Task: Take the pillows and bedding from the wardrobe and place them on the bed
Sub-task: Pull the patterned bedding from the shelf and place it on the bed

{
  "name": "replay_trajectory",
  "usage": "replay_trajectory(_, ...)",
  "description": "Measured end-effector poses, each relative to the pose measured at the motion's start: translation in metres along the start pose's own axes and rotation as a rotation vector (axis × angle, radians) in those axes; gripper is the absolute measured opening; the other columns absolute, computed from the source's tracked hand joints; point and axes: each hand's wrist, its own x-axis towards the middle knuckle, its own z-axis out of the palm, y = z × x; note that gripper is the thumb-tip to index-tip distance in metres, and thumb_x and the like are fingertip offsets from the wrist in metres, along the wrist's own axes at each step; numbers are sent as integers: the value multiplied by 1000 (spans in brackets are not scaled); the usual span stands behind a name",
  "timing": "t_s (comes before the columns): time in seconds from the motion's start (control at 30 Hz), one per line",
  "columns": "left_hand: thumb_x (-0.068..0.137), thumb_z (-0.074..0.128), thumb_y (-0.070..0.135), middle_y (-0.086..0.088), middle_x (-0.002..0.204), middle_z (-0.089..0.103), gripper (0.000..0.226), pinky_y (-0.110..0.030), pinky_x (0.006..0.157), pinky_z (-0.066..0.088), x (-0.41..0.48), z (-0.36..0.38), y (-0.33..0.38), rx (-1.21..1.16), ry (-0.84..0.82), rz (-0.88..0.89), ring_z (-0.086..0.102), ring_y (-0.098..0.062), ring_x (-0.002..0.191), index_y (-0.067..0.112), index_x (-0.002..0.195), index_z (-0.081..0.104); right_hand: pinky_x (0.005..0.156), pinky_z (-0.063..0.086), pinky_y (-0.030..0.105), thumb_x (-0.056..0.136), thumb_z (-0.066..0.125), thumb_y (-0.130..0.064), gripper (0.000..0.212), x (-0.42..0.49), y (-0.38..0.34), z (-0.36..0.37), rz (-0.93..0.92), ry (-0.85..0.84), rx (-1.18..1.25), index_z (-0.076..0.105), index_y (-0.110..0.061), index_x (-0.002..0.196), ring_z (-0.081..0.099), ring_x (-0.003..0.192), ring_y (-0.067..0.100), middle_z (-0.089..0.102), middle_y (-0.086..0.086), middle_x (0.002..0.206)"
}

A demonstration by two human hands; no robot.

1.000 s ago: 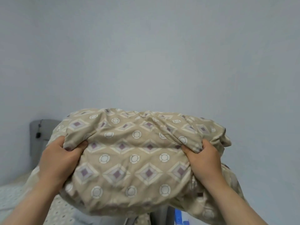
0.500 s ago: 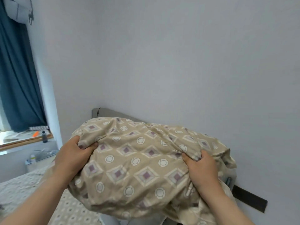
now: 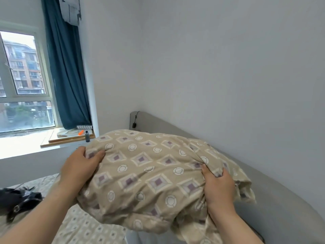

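A plump beige pillow (image 3: 151, 175) with a diamond and circle print fills the middle of the view, held in the air. My left hand (image 3: 79, 168) grips its left end and my right hand (image 3: 218, 187) clutches bunched fabric at its right end. Below it lies the bed (image 3: 82, 228), covered with a matching patterned sheet. A grey headboard (image 3: 274, 205) runs along the wall on the right, just behind the pillow. The wardrobe is out of view.
A black bag (image 3: 15, 201) lies on the bed at the left edge. A window sill (image 3: 52, 138) with a small dark bottle (image 3: 87, 136) and a teal curtain (image 3: 66, 71) stand at the far left. A plain wall is on the right.
The view has swung left, from the bare wall to the bed, headboard and window. The pillow stays gripped in both hands and now hangs over the head of the bed.
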Motion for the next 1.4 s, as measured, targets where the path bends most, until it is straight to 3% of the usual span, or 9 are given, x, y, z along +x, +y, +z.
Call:
replay_trajectory(0.1,85,60,48,-23,107,62,47,-50,87,39,3,6,-13,-35,326,-108,53,-43,103,7,106,62,60,39,17,80,71,-31,14,19,12,43,33,23,59,58,-30,73,55,74,-4,63,-18,79)
replay_trajectory(0.2,81,51,52,-1,66,60,35,-33,72,42,-45,37,-20,-462,514,-146,55,-18,72,20,71,59,63,43,25,80,70,-31,13,40,26,94,81,22,94,60,-25,75,58,74,3,65,-14,79)
replay_trajectory(0.33,84,52,60,2,34,44,65,-28,45,32,-58,106,-15,-680,-68,-527,41,-12,36,16,36,49,68,41,28,80,68,-31,17,65,51,152,160,31,103,64,-18,91,58,74,13,64,-9,83)
replay_trajectory(0.57,61,65,74,-13,92,75,70,-51,80,53,43,148,2,-1270,-323,-871,72,-34,82,14,97,70,82,45,30,81,69,-27,18,62,92,217,78,-131,29,62,-19,95,62,93,21,67,-5,92)
replay_trajectory(0.73,82,71,27,-18,114,68,43,-54,90,49,87,180,-7,-1368,-119,-1022,65,-37,100,3,117,63,65,36,4,78,73,-29,20,54,116,236,70,-286,-60,57,-33,91,53,77,-5,55,-30,85)
replay_trajectory(0.87,85,56,-2,-24,124,60,41,-57,94,46,110,200,-21,-1303,-56,-1006,60,-40,108,-4,125,54,81,44,23,78,71,-33,39,65,137,233,197,-448,-149,55,-24,112,59,92,10,61,-15,96)
replay_trajectory(1.0,92,50,5,-26,127,58,38,-58,100,40,146,212,-21,-1297,-118,-963,55,-42,115,-3,129,53,53,37,13,80,61,-51,30,125,160,216,86,-640,-414,55,-23,69,49,57,-3,57,-10,61)
replay_trajectory(1.1,93,50,10,-25,111,67,32,-56,91,46,171,221,-22,-1322,-95,-941,64,-39,100,3,123,59,52,36,18,84,60,-44,40,200,182,226,-25,-644,-372,49,-17,57,43,48,2,50,-9,48)
replay_trajectory(1.4,93,47,25,-18,87,74,30,-51,53,58,207,265,-104,-1355,-140,-905,72,-34,73,5,105,65,90,46,25,83,52,-62,54,304,282,358,399,-1251,-41,63,-23,117,64,106,13,69,-3,115)
